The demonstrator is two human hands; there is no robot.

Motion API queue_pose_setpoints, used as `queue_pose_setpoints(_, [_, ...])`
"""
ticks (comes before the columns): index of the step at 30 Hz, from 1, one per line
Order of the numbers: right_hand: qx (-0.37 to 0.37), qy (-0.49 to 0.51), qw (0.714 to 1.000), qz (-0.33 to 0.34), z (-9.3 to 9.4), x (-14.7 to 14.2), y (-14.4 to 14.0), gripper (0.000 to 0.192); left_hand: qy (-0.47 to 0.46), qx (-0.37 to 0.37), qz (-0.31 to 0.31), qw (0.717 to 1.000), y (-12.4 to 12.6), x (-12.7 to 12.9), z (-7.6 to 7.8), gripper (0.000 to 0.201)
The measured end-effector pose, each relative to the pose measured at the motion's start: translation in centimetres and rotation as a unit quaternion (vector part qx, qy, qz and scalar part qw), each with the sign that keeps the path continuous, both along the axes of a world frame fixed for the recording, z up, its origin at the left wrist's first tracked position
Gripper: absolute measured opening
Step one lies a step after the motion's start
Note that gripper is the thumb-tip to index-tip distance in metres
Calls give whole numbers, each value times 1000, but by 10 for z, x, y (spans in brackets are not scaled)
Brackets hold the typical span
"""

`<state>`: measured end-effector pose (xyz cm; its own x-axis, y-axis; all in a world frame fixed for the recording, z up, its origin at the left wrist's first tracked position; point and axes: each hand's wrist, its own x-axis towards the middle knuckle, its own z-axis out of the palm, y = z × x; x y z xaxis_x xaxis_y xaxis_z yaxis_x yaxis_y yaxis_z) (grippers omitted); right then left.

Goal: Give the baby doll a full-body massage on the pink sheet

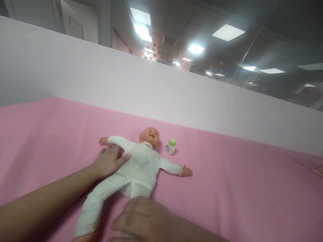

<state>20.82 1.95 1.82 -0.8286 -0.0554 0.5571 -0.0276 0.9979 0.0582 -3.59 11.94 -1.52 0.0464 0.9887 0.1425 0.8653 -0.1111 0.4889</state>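
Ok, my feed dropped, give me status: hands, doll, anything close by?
Left hand flat on doll side. Right hand at doll's lower body, grip unclear. Small bottle beside doll's head, apart.

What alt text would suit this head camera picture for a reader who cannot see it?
A baby doll in white clothes lies face up on a pink cloth, the left hand flat on its side and the right hand at its lower body. A small green-capped bottle stands beside its head.

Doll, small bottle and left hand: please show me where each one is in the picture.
doll (141,164), head view, on the white chest of its suit.
small bottle (171,148), head view, on its white body under the green cap.
left hand (109,162), head view, on the back of the hand beside the doll.
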Motion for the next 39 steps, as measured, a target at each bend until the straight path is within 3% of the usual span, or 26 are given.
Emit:
queue_pose_setpoints(4, [-58, 146, 985, -65, 9, 13, 8, 25, -27, 5, 3, 1000, -3, -1, 4, 80])
queue_pose_setpoints(8, [-67, 179, 970, -151, 7, 28, 29, 51, -96, 36, -17, 995, -7, 0, 7, 94])
queue_pose_setpoints(12, [-38, 223, 943, -246, -2, 36, 54, 49, -100, 46, -34, 993, -9, 2, 9, 103])
queue_pose_setpoints(16, [-81, 229, 923, -299, -11, 36, 74, 47, -56, 74, -54, 994, -9, 2, 8, 106])
queue_pose_setpoints(19, [-127, 176, 933, -287, -14, 34, 79, 47, -21, 127, -109, 986, -9, 2, 4, 93])
queue_pose_setpoints(22, [-181, 114, 946, -245, -9, 34, 73, 60, 12, 152, -164, 975, -8, 3, 2, 75])
queue_pose_setpoints(28, [-264, 63, 932, -239, -7, 36, 66, 79, 59, 147, -194, 968, -8, 5, 4, 61])
queue_pose_setpoints(33, [-233, 107, 942, -217, -13, 32, 65, 79, 39, 125, -142, 981, -4, 2, 4, 68])
queue_pose_setpoints(36, [-172, 128, 960, -179, -7, 24, 48, 70, 58, 78, -82, 992, 1, -3, 2, 80])
queue_pose_setpoints(39, [-139, 110, 978, -111, -3, 15, 26, 55, 71, 29, -36, 996, 5, -7, 1, 78])
